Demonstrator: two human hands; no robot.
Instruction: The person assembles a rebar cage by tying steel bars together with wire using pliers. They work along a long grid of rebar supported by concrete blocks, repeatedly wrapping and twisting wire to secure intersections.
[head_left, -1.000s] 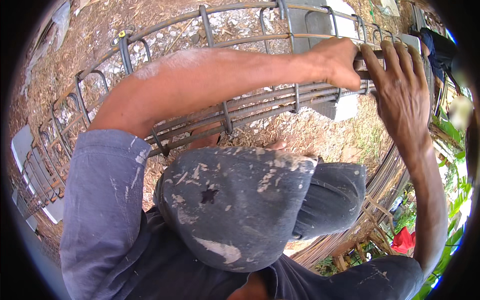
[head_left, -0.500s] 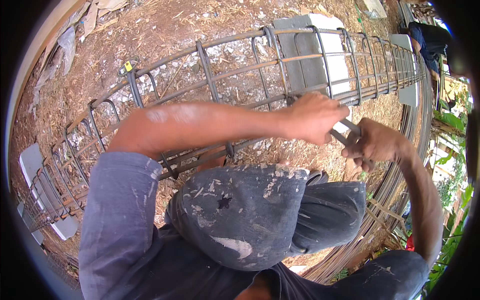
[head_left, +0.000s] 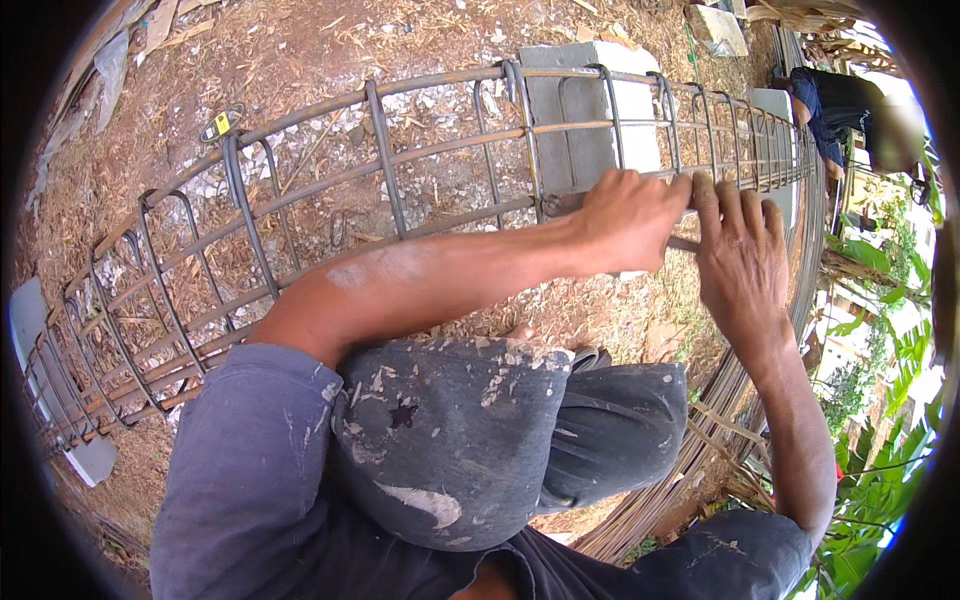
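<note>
A long rusty rebar cage (head_left: 380,170) lies on its side across the ground, from the lower left to the upper right. My left arm reaches across my knee (head_left: 450,440), and my left hand (head_left: 630,215) is closed around the cage's near long bar. My right hand (head_left: 740,250) sits right beside it, with its fingers hooked over the same bar. A thin grey metal piece (head_left: 685,243) shows between the two hands; I cannot tell what it is.
A grey concrete block (head_left: 590,100) props up the cage under my hands, and another grey block (head_left: 60,400) sits at its left end. A small yellow object (head_left: 222,122) lies beyond the cage. Loose long rods (head_left: 700,470) run along the right. Another person (head_left: 840,100) crouches at the far right, near green plants (head_left: 880,480).
Both hands have moved up from below the bar onto it. The right hand, bunched half a second ago, now spreads its fingers over the bar again.
</note>
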